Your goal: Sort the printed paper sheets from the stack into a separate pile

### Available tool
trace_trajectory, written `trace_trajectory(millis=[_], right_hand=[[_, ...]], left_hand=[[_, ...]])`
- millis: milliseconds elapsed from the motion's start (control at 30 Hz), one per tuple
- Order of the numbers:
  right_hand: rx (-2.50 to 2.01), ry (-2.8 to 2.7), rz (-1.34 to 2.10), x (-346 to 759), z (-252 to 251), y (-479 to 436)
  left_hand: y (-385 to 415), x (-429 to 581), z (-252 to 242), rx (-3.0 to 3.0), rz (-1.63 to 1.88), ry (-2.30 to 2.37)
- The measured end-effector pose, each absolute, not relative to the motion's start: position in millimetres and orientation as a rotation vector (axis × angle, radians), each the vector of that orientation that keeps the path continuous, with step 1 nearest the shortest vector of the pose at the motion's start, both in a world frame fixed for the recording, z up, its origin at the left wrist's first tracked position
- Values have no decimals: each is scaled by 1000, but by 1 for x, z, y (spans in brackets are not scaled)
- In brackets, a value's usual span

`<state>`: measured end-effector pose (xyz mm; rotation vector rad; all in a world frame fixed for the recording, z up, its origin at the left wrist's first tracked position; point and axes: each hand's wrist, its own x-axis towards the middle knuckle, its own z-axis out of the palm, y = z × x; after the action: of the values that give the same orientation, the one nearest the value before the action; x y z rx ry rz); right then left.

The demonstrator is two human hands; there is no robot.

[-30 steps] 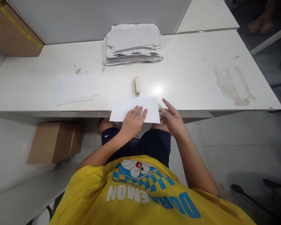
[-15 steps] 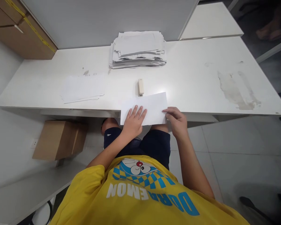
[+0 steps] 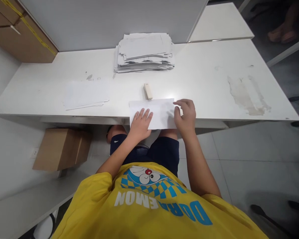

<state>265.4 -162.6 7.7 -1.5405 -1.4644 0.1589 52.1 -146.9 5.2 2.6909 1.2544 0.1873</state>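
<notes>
White paper (image 3: 161, 113) lies at the desk's front edge, its near side sticking out over my lap. My left hand (image 3: 141, 124) rests flat on its left part with the fingers spread. At the paper's right edge is my right hand (image 3: 185, 114), thumb and forefinger apart and nothing visible between them; whether it touches the paper I cannot tell. Just beyond the paper's far edge lies a small cream stapler (image 3: 148, 91), slightly slanted.
A thick stack of papers (image 3: 144, 53) stands at the back of the white desk (image 3: 201, 76). Several loose sheets (image 3: 87, 94) lie to the left. One cardboard box (image 3: 37, 39) is at the back left, another box (image 3: 57, 149) below the desk.
My right hand has opened its pinch at the paper's right edge and moved up toward the far corner. The paper has turned straighter, and the stapler is now tilted. My left hand stays on the paper.
</notes>
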Motion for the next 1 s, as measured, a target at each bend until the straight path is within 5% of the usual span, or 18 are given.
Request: trace_trajectory(millis=[367, 1000], right_hand=[[-1389, -2125, 221, 233, 8, -74], [-1552, -2170, 82, 219, 7, -68]], left_hand=[[-131, 73, 22, 2574, 57, 1369], [-129, 56, 14, 2692, 90, 1359]])
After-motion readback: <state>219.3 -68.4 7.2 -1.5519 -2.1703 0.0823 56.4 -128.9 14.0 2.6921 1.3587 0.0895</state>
